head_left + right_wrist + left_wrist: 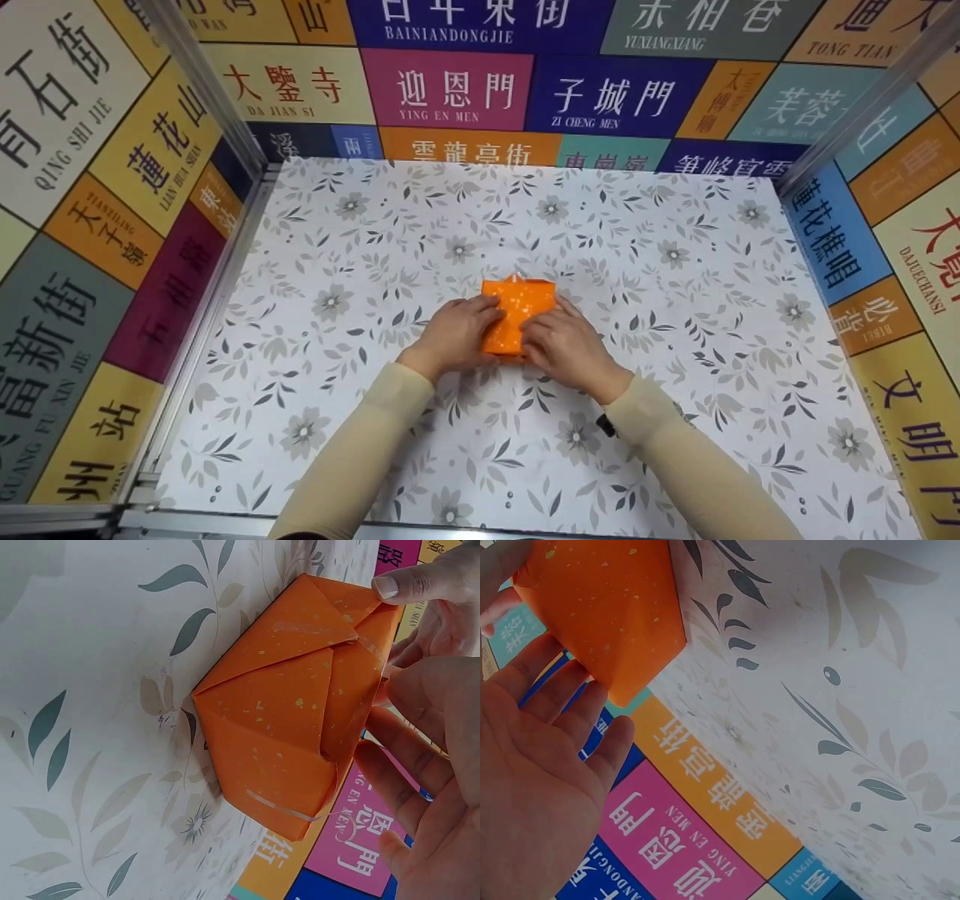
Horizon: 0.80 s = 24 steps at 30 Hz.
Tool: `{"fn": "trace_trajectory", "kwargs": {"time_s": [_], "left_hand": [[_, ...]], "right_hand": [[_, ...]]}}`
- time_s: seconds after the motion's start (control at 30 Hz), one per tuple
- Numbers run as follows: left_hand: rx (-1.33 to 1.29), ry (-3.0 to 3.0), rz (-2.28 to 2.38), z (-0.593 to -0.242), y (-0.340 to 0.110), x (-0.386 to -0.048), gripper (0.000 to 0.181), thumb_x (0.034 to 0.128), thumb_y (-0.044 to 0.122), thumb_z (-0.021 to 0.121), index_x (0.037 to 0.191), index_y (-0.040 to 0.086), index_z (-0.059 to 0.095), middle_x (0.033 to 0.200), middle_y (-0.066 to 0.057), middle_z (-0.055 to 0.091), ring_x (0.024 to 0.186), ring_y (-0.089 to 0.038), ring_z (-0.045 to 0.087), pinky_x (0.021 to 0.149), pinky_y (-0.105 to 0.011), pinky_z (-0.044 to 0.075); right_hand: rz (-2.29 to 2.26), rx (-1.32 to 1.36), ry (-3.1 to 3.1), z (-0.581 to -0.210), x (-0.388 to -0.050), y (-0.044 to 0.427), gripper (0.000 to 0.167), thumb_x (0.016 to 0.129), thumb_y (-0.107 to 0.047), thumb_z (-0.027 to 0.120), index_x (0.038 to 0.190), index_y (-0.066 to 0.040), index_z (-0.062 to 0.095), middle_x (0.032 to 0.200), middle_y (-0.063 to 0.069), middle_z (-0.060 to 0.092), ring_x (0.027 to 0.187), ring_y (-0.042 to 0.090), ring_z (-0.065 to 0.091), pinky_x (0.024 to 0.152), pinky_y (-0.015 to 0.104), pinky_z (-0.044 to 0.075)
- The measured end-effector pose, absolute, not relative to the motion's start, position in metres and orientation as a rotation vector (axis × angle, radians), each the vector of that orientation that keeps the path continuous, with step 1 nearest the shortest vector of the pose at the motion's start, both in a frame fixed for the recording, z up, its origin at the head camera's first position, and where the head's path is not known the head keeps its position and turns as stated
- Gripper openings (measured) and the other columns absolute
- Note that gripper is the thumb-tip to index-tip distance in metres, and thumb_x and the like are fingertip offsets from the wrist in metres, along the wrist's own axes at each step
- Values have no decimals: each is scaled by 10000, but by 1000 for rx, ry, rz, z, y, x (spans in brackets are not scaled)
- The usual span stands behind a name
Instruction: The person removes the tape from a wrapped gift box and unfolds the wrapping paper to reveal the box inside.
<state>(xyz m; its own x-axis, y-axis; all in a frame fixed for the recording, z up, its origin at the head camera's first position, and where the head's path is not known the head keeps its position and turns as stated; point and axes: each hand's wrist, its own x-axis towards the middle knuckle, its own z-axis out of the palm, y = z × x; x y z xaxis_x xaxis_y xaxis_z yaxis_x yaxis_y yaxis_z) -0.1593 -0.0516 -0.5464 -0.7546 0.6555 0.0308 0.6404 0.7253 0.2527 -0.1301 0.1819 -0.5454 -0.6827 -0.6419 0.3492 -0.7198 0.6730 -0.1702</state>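
Observation:
An orange paper-wrapped package [519, 311] with gold flecks sits between both hands, near the table's middle. Its end, in the right wrist view, shows folded paper flaps [277, 697] and a clear tape strip [281, 805] whose curled tail hangs free. My left hand [459, 330] grips the left side, its thumb [420, 585] on the package's edge; its other fingers lie nearly straight along the package in the left wrist view. My right hand [568, 343] is at the right near corner, with loosely bent fingers [397, 765] touching the package's edge.
A white table [300, 375] with a grey floral print lies under the package. Panels [450, 90] of coloured street-name signs stand at the back and both sides. Metal frame posts [210, 75] rise at the back corners.

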Motion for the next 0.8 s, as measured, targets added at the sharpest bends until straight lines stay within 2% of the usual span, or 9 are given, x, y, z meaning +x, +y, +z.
{"fn": "trace_trajectory", "kwargs": {"time_s": [0.27, 0.5, 0.8], "left_hand": [[1061, 2855, 388, -548, -51, -161, 775, 759, 482, 823, 1397, 119, 576, 1490, -71, 479, 1352, -215, 439, 1118, -404, 333], [1059, 2851, 396, -547, -52, -160, 788, 750, 475, 829, 1405, 121, 570, 1496, -72, 472, 1356, -218, 434, 1119, -411, 333], [1030, 2835, 403, -548, -52, -159, 796, 777, 532, 799, 1427, 144, 552, 1534, -59, 430, 1396, -219, 392, 1130, -436, 317]], "right_hand": [[439, 1106, -2633, -546, -128, 184, 76, 884, -198, 745, 915, -130, 736, 1029, 15, 714, 1009, 234, 641, 1173, 506, 201], [470, 1122, -2586, -548, -127, 183, 95, 859, -188, 768, 920, -120, 740, 1012, 16, 716, 1002, 235, 647, 1153, 545, 237], [459, 1117, -2623, -545, -124, 184, 91, 885, -197, 730, 953, -136, 739, 1035, -6, 709, 1021, 213, 643, 1166, 511, 225]]}}
